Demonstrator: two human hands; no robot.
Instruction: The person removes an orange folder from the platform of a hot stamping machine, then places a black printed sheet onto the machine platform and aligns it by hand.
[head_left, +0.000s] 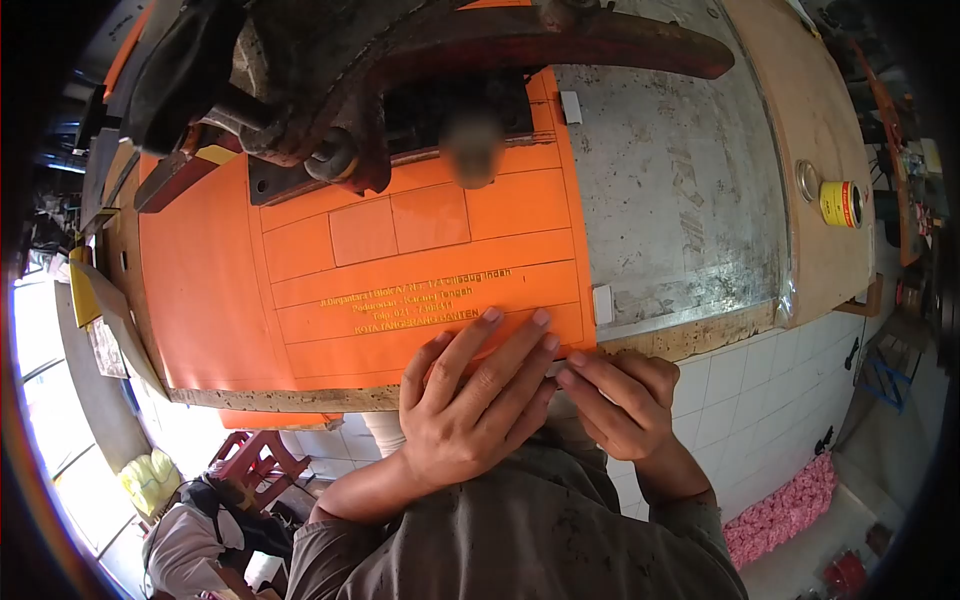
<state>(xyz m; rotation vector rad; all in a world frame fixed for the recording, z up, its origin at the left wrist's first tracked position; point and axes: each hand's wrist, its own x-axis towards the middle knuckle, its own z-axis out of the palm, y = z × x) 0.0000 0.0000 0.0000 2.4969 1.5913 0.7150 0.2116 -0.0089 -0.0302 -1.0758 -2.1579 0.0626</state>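
A large orange sheet (520, 215) with thin dark ruled lines and gold lettering lies under a heavy dark press-like machine (300, 85). My left hand (460, 400) rests on the sheet's near edge, its fingers stretched out below the lettering. Close by, my right hand (625, 400) has thumb and fingers pinched together at the sheet's near right corner. A small pale bit shows between the two hands, too small to name. Two smooth rectangular patches (400, 228) sit on the sheet above the lettering.
White tabs (602, 304) sit along the sheet's right edge on a worn grey metal plate (680, 200). To the right stands a yellow-and-red can (840, 204) beside a round lid (807, 181). The machine's long dark bar (560, 45) reaches over the far side. A person (190, 540) is at lower left.
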